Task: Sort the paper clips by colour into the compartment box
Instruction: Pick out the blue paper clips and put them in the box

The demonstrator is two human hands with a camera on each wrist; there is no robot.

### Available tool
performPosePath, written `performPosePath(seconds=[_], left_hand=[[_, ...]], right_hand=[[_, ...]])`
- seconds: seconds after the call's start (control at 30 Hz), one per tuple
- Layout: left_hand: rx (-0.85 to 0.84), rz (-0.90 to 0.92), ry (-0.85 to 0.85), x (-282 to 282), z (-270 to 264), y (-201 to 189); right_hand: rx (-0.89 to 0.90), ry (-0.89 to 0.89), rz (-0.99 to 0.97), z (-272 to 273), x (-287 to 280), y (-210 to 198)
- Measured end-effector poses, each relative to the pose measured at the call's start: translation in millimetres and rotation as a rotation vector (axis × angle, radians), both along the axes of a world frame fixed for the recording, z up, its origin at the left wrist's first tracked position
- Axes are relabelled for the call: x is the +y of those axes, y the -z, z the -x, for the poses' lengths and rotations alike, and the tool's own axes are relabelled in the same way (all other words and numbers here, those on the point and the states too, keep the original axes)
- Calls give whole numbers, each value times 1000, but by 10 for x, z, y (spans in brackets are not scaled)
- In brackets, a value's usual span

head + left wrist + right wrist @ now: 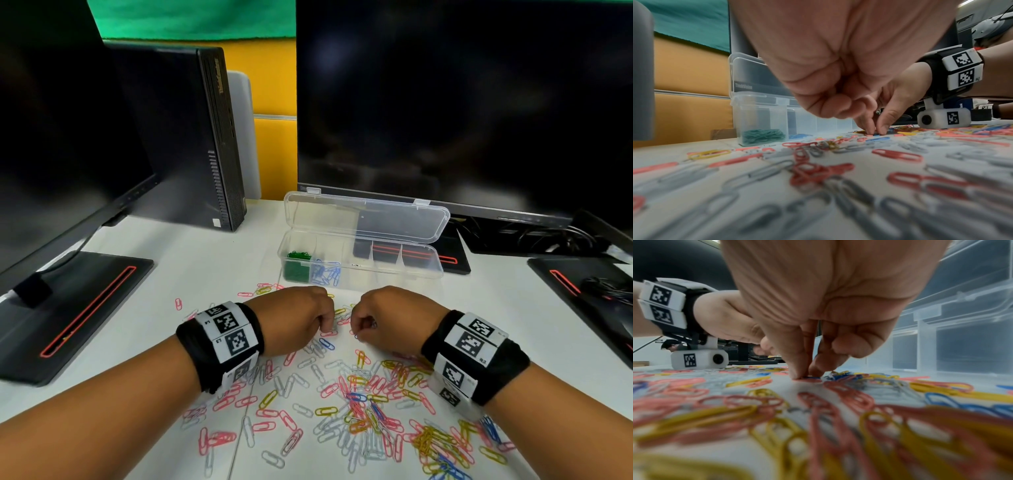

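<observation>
Two hands work knuckle to knuckle on the bench (205,260). Right hand (387,318) has thumb and forefinger curled down, pinching a blue paper clip (812,378) against the surface. Left hand (294,318) is curled too, fingertips (867,128) among the clips; whether they grip one I cannot tell. Just beyond both hands stands the open compartment box (424,265), green clips (296,265) and blue clips (327,272) in its leftmost cells. Loose paper clips (359,404) spread under the wrists.

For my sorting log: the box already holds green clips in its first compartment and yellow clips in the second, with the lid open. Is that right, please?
Not quite: the second compartment holds blue clips, not yellow, as the head view shows. The green clips do fill the first compartment of the box, and the lid is open.
</observation>
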State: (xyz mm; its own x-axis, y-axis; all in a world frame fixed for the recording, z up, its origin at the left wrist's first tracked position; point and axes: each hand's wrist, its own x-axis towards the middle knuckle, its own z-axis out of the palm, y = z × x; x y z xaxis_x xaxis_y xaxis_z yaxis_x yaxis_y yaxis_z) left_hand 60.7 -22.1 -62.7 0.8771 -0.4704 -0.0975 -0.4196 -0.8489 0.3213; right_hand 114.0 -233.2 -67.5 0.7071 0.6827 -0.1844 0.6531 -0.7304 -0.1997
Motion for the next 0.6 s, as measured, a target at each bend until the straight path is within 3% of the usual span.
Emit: performPosePath(seconds=[0.13,0.33,0.6], left_hand=[[48,3,4,-5,12,-25],[8,-165,98,-41,14,25],[-11,-225,102,-81,34,26]], right_hand=[[33,-9,-10,0,8,-3],[-44,-22,-74,-4,-10,19],[4,-13,3,22,3,8]])
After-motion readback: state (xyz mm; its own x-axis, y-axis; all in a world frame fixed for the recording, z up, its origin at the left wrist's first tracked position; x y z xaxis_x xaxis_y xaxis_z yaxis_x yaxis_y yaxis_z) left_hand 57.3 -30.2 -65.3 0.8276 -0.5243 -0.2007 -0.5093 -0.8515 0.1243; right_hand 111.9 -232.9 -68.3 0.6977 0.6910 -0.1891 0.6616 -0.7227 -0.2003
